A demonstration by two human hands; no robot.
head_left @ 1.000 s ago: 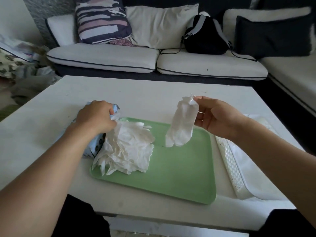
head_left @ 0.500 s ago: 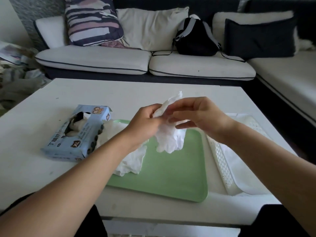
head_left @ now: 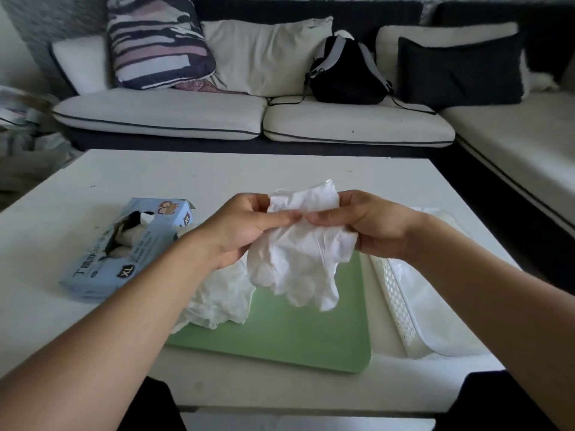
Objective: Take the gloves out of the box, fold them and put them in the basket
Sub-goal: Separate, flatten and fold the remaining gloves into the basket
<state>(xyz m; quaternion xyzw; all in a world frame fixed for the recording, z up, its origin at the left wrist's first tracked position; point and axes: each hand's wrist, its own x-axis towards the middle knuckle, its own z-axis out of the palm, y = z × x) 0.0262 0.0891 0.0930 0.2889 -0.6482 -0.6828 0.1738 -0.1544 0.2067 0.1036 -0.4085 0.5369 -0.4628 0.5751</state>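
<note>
White glove pinched between left hand and right hand, thumbs meeting, above green tray.

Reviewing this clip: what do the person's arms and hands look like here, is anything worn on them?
Both forearms are bare up to the frame edge: no sleeves show. The left hand and right hand wear no gloves, and no rings, watch or bracelet can be seen. Nails look short and unpainted.

Looks like a home living room: corner sofa with cushions, backpack on it, low white coffee table.
</note>
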